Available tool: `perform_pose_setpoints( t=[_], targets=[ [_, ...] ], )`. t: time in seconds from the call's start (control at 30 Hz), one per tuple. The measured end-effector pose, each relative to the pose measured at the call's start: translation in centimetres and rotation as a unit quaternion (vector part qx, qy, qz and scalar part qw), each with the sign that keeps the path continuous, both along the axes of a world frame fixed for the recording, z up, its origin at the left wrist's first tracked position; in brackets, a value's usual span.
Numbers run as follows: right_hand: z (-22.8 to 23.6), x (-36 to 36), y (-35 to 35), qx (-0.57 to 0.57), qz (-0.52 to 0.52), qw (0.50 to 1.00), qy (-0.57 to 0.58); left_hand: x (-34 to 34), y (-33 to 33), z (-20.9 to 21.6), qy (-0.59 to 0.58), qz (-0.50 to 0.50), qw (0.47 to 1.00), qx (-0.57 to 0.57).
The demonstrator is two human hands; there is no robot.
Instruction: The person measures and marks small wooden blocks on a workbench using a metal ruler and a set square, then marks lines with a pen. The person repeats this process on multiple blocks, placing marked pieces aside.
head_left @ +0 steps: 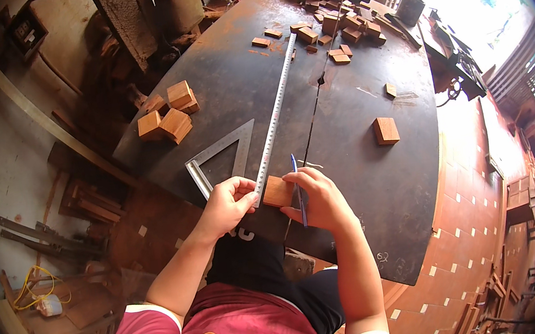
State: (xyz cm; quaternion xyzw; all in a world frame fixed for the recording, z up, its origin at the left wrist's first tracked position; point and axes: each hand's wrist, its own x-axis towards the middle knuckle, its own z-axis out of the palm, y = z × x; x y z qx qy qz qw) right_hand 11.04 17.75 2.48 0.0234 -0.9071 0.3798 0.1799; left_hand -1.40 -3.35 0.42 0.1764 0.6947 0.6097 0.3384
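Observation:
My left hand [227, 206] pinches the near end of a long metal ruler [275, 115], which stretches away across the dark tabletop. Right beside that end lies a wooden block [277, 191]. The fingers of my right hand [318, 199] are at the block's right side, with a blue pen [298, 190] held in the same hand. The pen stands roughly lengthwise, close to the block. To the left of the ruler, a metal triangle square [238, 145] lies on the table near my left hand.
Several wooden blocks [177, 125] sit at the table's left edge. One block [386, 131] and a smaller piece [391, 90] lie to the right. Many offcuts [350, 27] crowd the far end by a machine. A narrow slot [318, 103] runs along the dark table [356, 223].

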Motion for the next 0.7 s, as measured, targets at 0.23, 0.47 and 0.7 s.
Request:
perform_pose_setpoints(
  t=[0.23, 0.47, 0.7],
  targets=[
    [0.4, 0.1, -0.1, -0.004, 0.012, 1.000, -0.013, 0.1, 0.0, -0.5, 0.029, 0.002, 1.000, -0.006],
    [0.3, 0.1, 0.0, -0.008, 0.013, 1.000, -0.012, 0.8, 0.2, -0.1, 0.091, 0.009, 0.995, -0.038],
    [0.1, 0.1, 0.0, -0.011, 0.016, 1.000, -0.020, 1.1, 0.2, 0.3, 0.096, 0.017, 0.995, -0.030]
  ],
)
